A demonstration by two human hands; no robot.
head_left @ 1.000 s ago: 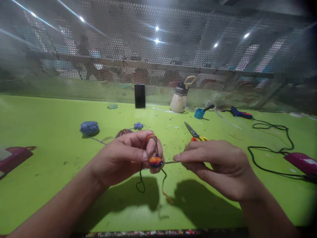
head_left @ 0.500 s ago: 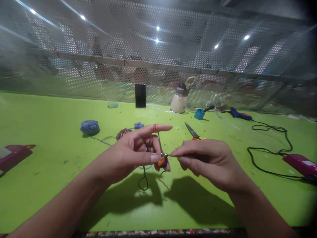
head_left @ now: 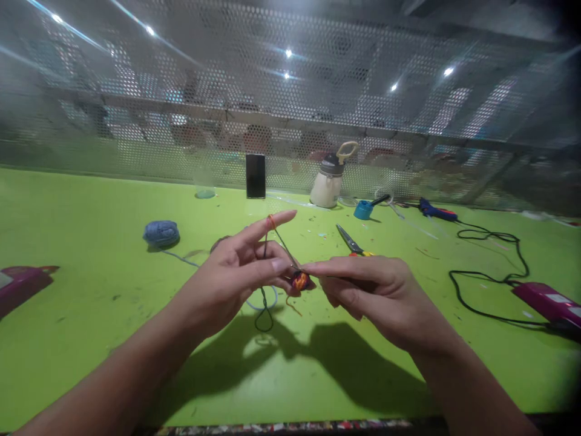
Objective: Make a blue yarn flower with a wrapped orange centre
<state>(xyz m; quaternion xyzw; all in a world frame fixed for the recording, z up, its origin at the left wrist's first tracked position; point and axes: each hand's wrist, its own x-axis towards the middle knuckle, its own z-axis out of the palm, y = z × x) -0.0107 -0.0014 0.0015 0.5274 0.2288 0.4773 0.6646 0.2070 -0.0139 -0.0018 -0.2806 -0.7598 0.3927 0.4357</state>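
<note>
Between the fingers of my left hand is a small crocheted piece in dark purple, orange and yellow. Dark yarn wraps my raised left index finger, with an orange stretch around it, and runs taut down to the piece. A loop of the yarn hangs below that hand, and a short orange tail dangles under the work. My right hand pinches a thin crochet hook, mostly hidden by the fingers, its tip at the piece's top edge. Behind my left hand, a multicoloured yarn ball is almost fully covered.
A blue-grey yarn ball lies left, its strand leading towards my left hand. Scissors rest beyond my right hand. Farther back stand a phone, a bottle and blue tape. A glue gun and black cable lie right.
My left index finger has lifted and swung left, drawing the yarn out at a slant. My right fingertips have come closer to the piece, which has risen slightly and turned.
</note>
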